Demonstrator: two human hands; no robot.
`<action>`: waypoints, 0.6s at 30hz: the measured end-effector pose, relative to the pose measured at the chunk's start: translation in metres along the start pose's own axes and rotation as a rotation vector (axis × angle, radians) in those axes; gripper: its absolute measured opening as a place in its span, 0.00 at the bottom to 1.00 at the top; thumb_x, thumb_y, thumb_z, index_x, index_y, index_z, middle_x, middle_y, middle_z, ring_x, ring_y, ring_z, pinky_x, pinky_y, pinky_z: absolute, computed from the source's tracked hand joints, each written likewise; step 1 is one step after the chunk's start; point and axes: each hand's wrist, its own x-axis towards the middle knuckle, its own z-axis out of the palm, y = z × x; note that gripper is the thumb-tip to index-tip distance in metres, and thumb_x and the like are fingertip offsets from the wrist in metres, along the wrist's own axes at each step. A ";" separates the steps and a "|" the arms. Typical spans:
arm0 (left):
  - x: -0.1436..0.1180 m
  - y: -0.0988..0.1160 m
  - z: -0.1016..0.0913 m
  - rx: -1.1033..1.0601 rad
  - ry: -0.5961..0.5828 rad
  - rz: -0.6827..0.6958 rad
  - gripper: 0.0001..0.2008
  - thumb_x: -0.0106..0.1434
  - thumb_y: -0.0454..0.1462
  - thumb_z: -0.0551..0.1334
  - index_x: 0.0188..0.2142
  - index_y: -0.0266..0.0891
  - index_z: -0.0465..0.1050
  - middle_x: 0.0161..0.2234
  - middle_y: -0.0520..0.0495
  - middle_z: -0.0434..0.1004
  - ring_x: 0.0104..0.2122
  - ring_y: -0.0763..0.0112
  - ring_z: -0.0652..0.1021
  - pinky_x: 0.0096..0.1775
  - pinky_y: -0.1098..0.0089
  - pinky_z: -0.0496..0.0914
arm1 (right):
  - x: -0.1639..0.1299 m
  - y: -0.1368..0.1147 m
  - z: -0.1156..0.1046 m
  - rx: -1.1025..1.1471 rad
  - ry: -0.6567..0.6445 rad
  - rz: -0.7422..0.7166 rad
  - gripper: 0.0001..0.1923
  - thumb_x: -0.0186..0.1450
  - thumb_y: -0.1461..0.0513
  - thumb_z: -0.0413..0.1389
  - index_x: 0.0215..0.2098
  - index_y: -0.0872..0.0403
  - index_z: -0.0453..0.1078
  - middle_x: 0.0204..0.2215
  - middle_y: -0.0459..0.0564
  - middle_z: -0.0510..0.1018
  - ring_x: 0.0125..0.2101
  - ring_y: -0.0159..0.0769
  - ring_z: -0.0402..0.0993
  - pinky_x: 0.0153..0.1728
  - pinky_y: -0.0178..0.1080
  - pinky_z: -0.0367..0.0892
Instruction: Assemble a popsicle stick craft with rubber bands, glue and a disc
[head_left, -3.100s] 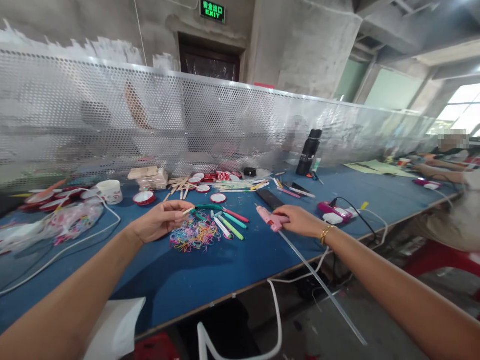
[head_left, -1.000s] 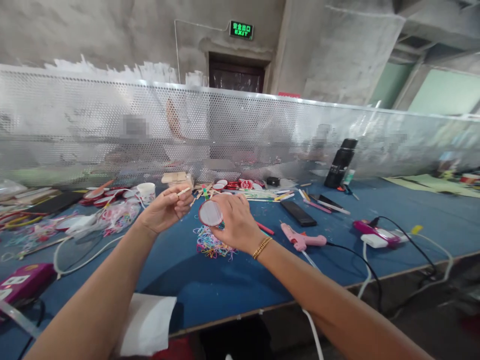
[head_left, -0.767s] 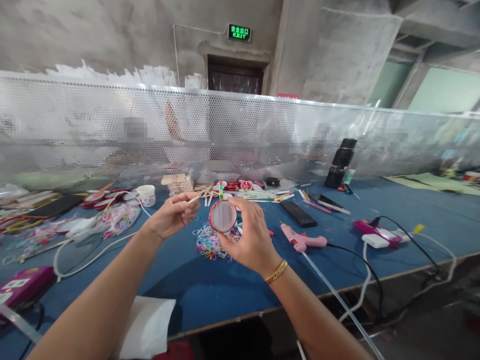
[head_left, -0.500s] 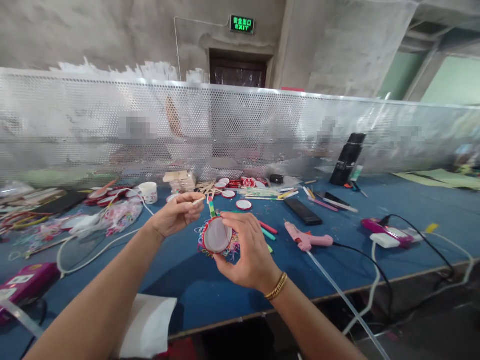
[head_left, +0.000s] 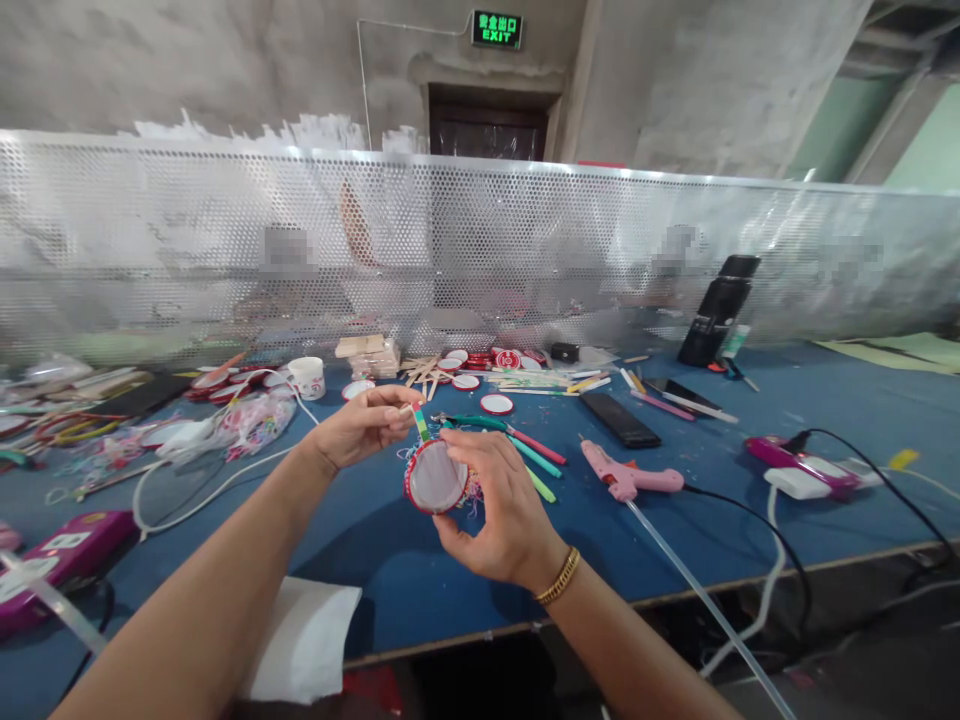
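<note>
My right hand (head_left: 499, 515) grips a round red-rimmed lid (head_left: 435, 478), its white inside turned to me, above the blue table (head_left: 390, 570). My left hand (head_left: 364, 425) pinches a short wooden stick (head_left: 417, 415) with green and red bands, whose lower end meets the lid's top edge. Loose coloured rubber bands (head_left: 469, 492) lie right behind the lid, mostly hidden by it.
A pink glue gun (head_left: 628, 477) with a clear glue stick lies to the right, coloured markers (head_left: 536, 460) beside it. Further off are red lids (head_left: 480, 368), wooden sticks, a white cup (head_left: 307, 377), a black bottle (head_left: 718, 310), cables, and a perforated metal screen (head_left: 480, 250).
My right hand let go of the glue gun, picked up a red-rimmed lid and brought it to the stick in my left hand. The view shifted left.
</note>
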 end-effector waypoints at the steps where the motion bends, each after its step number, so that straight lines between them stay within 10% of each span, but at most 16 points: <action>1: 0.000 0.000 0.000 0.001 -0.001 -0.003 0.17 0.48 0.36 0.73 0.38 0.34 0.80 0.24 0.52 0.65 0.22 0.82 0.63 0.24 0.78 0.57 | 0.000 0.000 0.000 0.003 0.002 -0.001 0.32 0.58 0.62 0.58 0.59 0.49 0.54 0.57 0.57 0.69 0.56 0.49 0.67 0.55 0.58 0.64; 18: -0.001 -0.001 -0.002 -0.028 -0.038 -0.017 0.16 0.49 0.35 0.73 0.39 0.34 0.80 0.25 0.50 0.70 0.24 0.81 0.66 0.26 0.78 0.63 | 0.001 0.003 0.003 0.040 0.021 -0.037 0.32 0.57 0.64 0.59 0.58 0.52 0.55 0.57 0.59 0.70 0.56 0.47 0.67 0.55 0.57 0.65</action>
